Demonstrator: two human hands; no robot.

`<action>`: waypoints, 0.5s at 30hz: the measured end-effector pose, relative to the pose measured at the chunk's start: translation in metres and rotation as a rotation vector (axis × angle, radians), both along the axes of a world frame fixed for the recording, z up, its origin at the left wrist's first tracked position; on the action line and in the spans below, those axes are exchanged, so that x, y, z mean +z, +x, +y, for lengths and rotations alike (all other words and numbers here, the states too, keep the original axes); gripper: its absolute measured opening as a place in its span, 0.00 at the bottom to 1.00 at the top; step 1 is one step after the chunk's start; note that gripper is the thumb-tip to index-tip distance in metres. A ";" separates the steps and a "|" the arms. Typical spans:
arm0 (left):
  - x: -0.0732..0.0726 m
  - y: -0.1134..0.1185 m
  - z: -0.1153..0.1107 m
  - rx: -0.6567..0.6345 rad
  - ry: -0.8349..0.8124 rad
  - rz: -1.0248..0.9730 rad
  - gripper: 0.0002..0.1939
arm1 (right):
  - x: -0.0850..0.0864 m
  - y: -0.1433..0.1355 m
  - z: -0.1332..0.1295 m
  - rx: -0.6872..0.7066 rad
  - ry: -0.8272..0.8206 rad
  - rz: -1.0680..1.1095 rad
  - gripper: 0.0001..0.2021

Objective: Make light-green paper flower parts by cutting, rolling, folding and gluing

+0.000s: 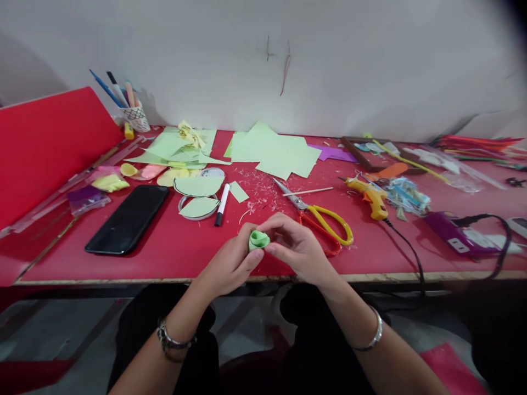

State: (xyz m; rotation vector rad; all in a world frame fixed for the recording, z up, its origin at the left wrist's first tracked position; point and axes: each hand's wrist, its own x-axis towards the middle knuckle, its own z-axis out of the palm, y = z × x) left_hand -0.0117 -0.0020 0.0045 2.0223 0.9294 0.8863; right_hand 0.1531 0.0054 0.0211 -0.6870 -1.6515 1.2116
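A small light-green paper roll, curled like a rosebud [258,240], is held over the table's front edge. My left hand [234,260] is closed around its left side, thumb at the front. Fingertips and thumb of my right hand [294,244] pinch its right rim. Just beyond the hands lie scissors [307,207] with one yellow and one red handle, a thin wooden stick [308,191] across their blades. Left of them are a white marker with a black cap [222,206], a tape roll [181,208] and leaf-shaped green paper pieces [200,207].
A black phone [127,219] lies on the left of the red table [185,258]. Green paper sheets [275,148] and a pen cup [136,119] stand toward the wall. At right are a yellow glue gun [368,197] with its cord and a purple device [461,236].
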 end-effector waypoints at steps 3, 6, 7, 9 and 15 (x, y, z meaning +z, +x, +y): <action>0.000 0.000 -0.001 -0.010 0.030 -0.042 0.12 | 0.001 0.000 0.000 0.017 0.018 -0.002 0.10; -0.002 0.000 -0.002 -0.003 0.099 -0.056 0.12 | 0.003 0.000 -0.001 0.026 0.048 0.016 0.09; -0.003 -0.001 -0.002 -0.001 0.137 -0.063 0.13 | 0.003 0.000 -0.002 0.029 0.060 0.017 0.10; -0.004 0.000 -0.001 0.003 0.227 -0.094 0.13 | 0.003 0.000 -0.003 0.039 0.081 0.011 0.11; -0.001 0.001 0.005 -0.005 0.422 -0.143 0.11 | 0.003 0.002 -0.005 0.025 0.121 -0.040 0.19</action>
